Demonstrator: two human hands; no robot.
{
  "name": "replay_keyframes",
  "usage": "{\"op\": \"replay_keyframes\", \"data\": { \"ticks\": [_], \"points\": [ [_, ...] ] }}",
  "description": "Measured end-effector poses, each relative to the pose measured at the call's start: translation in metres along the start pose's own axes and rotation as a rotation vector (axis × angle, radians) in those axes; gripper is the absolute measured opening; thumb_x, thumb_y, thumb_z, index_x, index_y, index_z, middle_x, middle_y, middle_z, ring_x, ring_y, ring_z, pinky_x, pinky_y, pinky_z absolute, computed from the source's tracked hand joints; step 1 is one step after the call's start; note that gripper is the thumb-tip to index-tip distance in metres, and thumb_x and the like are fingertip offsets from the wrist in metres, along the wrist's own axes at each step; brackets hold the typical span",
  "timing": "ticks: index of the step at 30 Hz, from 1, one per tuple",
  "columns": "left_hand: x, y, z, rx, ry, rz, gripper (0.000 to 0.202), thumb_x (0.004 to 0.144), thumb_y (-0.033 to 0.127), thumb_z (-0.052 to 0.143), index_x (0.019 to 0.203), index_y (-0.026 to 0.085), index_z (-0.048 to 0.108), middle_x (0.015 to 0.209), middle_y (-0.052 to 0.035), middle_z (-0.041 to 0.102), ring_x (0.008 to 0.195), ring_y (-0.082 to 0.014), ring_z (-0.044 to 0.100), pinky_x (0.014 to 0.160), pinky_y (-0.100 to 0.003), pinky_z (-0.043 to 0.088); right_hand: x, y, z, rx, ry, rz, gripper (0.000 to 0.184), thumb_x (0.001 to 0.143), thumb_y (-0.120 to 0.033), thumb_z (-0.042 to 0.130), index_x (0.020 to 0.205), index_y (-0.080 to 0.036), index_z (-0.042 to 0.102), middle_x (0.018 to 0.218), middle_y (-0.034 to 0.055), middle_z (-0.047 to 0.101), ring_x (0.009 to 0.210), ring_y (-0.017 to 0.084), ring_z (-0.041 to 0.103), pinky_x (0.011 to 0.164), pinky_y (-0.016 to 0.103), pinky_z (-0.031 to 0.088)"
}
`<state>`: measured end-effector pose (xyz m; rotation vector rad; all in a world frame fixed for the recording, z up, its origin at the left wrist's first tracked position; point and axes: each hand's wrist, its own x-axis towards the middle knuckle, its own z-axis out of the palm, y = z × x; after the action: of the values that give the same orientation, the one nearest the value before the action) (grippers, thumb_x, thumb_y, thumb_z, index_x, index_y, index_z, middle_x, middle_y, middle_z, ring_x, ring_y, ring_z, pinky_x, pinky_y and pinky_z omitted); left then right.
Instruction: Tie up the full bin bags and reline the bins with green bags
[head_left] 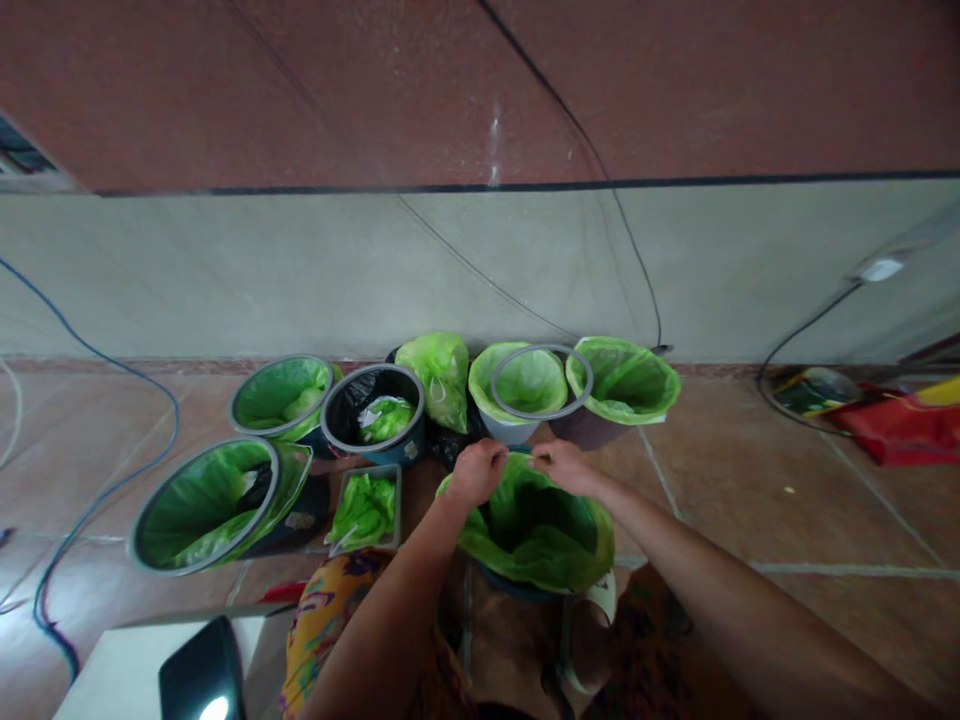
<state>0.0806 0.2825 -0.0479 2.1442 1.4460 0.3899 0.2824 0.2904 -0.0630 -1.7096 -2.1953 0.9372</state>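
Directly in front of me stands a dark bin (517, 585) with a green bin liner (551, 570) opened inside it and folded out over the rim. My left hand (478, 472) pinches the liner's far edge. Close beside it, my right hand (568, 466) grips the same edge, fingers closed. A short stretch of liner runs between the two hands. Behind them, a grey ring (589, 385) lies across two lined bins, a white bin (517, 385) and a purplish bin (592, 432), both with green liners folded over their rims.
To the left stand several bins, including a tilted lined bin (277, 500) and a bin with a black liner (409, 445). A small tray of green bags (365, 510) and a full green bag (439, 385) are nearby. A phone (202, 670) lies at lower left; a blue cable (112, 490) crosses the floor.
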Motion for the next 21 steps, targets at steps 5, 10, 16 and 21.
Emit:
{"op": "replay_keyframes", "data": {
  "ticks": [5,10,16,21],
  "points": [
    [0.001,-0.009,-0.004,0.062,0.006,-0.12,0.022,0.09,0.025,0.049,0.09,0.02,0.07,0.094,-0.0043,0.072,0.087,-0.0154,0.064,0.08,-0.023,0.044,0.004,0.018,-0.019,0.11,0.062,0.045,0.027,0.08,-0.036,0.055,0.069,-0.016,0.069,0.061,-0.0005,0.062,0.059,0.012,0.052,0.056,0.023,0.034],
    [0.004,-0.014,-0.006,0.061,-0.007,-0.28,0.019,0.089,0.023,0.051,0.091,0.02,0.07,0.093,-0.0055,0.072,0.088,-0.0163,0.064,0.078,-0.024,0.044,0.005,0.041,-0.019,0.235,0.032,0.109,0.025,0.072,-0.039,0.061,0.065,-0.016,0.068,0.058,-0.0004,0.062,0.055,0.012,0.051,0.054,0.023,0.036],
    [0.007,-0.016,-0.005,-0.035,-0.019,-0.337,0.023,0.089,0.019,0.048,0.096,0.017,0.07,0.097,-0.0072,0.072,0.089,-0.0165,0.064,0.078,-0.024,0.044,0.003,0.051,-0.012,0.44,-0.056,0.154,0.019,0.065,-0.031,0.066,0.075,-0.016,0.071,0.07,0.0031,0.069,0.061,0.014,0.057,0.058,0.024,0.042],
    [0.006,-0.025,-0.002,-0.043,-0.055,-0.398,0.025,0.089,0.022,0.048,0.094,0.016,0.072,0.098,-0.0089,0.073,0.09,-0.0173,0.065,0.079,-0.024,0.045,-0.002,0.058,-0.014,0.475,-0.018,0.308,0.021,0.07,-0.034,0.063,0.078,-0.016,0.072,0.068,0.0025,0.069,0.057,0.013,0.055,0.054,0.023,0.041]
  ]
}}
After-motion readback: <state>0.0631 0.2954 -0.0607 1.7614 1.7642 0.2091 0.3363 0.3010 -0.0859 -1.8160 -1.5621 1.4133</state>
